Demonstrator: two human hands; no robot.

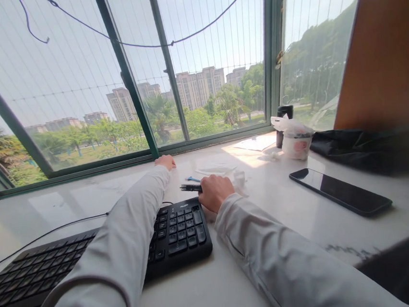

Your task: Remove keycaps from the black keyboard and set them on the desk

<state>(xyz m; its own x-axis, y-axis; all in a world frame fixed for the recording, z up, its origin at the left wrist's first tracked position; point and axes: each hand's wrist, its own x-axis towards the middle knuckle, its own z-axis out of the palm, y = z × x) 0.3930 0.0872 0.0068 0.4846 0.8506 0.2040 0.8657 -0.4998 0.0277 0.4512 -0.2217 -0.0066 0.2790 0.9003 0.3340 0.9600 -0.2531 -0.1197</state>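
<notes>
My right hand (216, 191) is closed around a small black tool (191, 187), which looks like a brush and points left above the top right corner of a black keyboard (189, 257). Farther off, my left hand (165, 162) rests on the white countertop close to the window frame. Its fingers look curled, and whatever they may hold is hidden. The left sleeve crosses over the keyboard and covers its middle. Just beyond the black tool lies a thin blue item (193, 178), beside a crumpled clear wrapper (216, 168).
A black phone (340, 191) lies on the countertop (267, 205) to the right. Behind it stand a tub in a plastic bag (296, 144), a dark bottle (285, 112) and a black bag (356, 153). A cable (53, 232) runs along the left. Green-framed windows (154, 153) border the back.
</notes>
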